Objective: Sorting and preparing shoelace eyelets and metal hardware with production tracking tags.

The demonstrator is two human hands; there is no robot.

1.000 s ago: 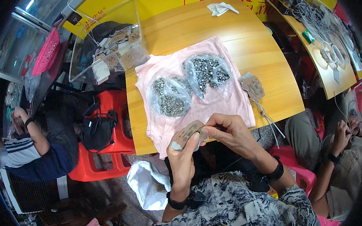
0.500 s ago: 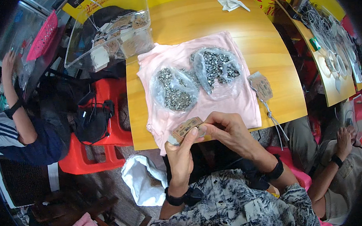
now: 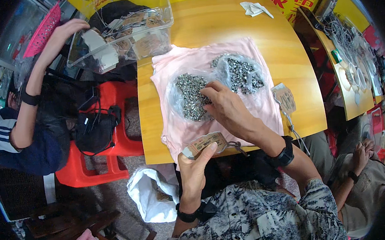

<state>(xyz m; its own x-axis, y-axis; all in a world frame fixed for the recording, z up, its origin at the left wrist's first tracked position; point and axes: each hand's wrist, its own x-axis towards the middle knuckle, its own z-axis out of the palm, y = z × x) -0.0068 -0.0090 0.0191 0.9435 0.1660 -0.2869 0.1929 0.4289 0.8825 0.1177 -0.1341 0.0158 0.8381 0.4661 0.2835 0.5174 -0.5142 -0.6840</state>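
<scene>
My left hand point(image 3: 195, 173) pinches a brown cardboard tag point(image 3: 207, 144) near the table's front edge, thumb on top. A grey cord point(image 3: 236, 146) hangs out from the tag's right end. My right hand point(image 3: 227, 106) reaches over the right side of a clear plastic bag of small shiny metal pieces point(image 3: 190, 95). Its thumb and forefinger are apart at the pieces, and I see nothing held between them. A second clear bag point(image 3: 243, 74), with darker metal pieces, lies just beyond. Both bags rest on a pink cloth point(image 3: 170, 61).
Another corded tag point(image 3: 284, 99) lies right of the cloth, and a crumpled white tissue point(image 3: 256, 9) is at the back. A clear bin of tags point(image 3: 144, 36) stands at the left, with a co-worker's hand point(image 3: 72, 28) beside it. Cables point(image 3: 349, 37) crowd the right-hand table.
My right hand has left the tag and moved up to the left bag of metal pieces. My left hand keeps the tag. The co-worker's arm at the left has swung toward the bin.
</scene>
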